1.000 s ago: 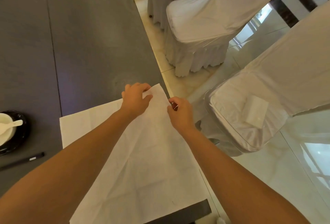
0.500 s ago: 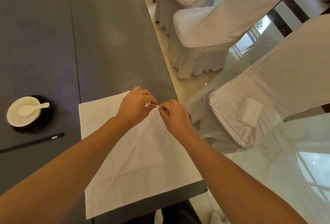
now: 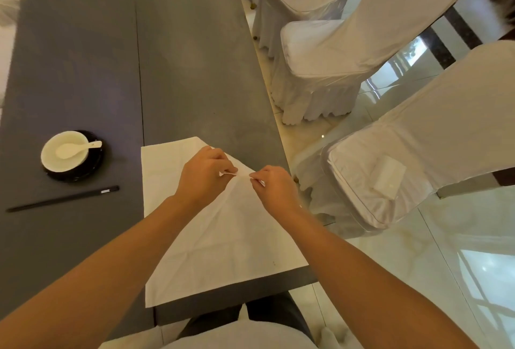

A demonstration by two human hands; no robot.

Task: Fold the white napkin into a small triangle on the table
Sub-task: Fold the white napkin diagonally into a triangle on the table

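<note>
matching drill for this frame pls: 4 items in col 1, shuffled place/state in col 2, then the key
Column 1:
1. white napkin
2. spoon
3. black pen
4. small folded white cloth

Column 2:
A. lying in the white bowl
B. on a covered chair's seat
C. far corner pinched by left hand and right hand
D. flat on the grey table, nearer the person than the bowl

Pairs: 1-C, 2-A, 3-D, 4-B

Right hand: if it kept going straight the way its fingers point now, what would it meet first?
The right hand points left across the napkin toward the left hand, so it would probably meet that hand's fingertips first; both pinch the same raised corner, almost touching.
</note>
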